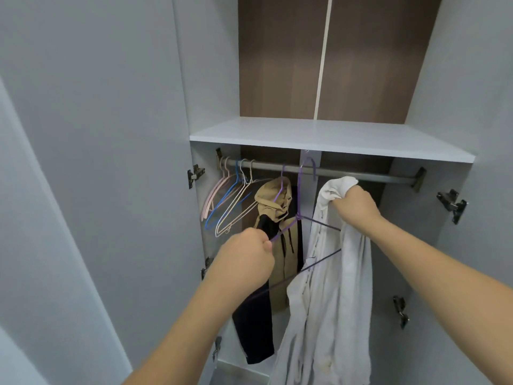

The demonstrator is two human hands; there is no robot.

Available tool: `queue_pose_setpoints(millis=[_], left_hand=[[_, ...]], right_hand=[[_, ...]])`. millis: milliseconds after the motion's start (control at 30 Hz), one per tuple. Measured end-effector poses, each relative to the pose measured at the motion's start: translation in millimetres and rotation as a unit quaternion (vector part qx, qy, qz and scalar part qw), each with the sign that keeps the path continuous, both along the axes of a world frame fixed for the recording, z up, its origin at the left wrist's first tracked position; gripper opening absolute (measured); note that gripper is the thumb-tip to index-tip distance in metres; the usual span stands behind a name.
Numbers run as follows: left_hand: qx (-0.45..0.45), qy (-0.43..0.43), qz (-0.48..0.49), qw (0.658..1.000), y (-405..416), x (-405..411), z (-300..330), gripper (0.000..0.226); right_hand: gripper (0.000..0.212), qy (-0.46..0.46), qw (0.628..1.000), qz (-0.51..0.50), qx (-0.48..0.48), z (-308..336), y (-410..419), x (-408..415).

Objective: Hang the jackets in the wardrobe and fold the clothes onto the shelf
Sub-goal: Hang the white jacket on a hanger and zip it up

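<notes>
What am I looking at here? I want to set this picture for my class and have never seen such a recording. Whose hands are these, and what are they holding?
There is one picture, from a camera worn on a person's head, looking into an open wardrobe. No machine: two bare hands. The left hand grips a purple hanger, whose hook is at the rail. The right hand grips a white jacket, bunched at the top. A tan hooded jacket already hangs there, beside spare hangers. The shelf above holds nothing visible.
</notes>
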State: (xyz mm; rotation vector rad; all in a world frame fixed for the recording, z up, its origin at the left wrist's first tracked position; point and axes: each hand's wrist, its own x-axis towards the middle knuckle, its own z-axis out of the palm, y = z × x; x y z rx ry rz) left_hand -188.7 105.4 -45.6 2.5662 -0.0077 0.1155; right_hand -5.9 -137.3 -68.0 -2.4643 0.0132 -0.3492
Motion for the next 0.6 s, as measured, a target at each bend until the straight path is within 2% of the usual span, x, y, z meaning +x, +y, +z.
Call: queue_pose_setpoints(millis=[133, 200, 333, 467, 600], left_hand=[[-0.125, 0.126, -0.005, 0.984, -9, 17, -7, 0.026], [-0.163, 0.162, -0.022, 0.973, -10, 13, 1, 0.023], [-0.172, 0.083, -0.043, 0.981, 2, -6, 20, 0.03], [-0.215, 0.083, -0.064, 0.971, 20, -6, 35, 0.036], [-0.229, 0.123, -0.086, 0.962, 9, 8, 19, 0.035]], right_hand=[[0.032, -0.037, 0.988, 0.009, 0.149, 19, 14, -26], [0.023, -0.059, 0.981, 0.009, 0.183, 28, 9, -32], [0.017, -0.106, 0.989, -0.008, 0.106, 42, -18, -39], [0.033, -0.056, 0.997, -0.042, 0.044, 41, -38, -39], [0.03, -0.044, 0.994, -0.039, 0.095, 28, -26, -44]])
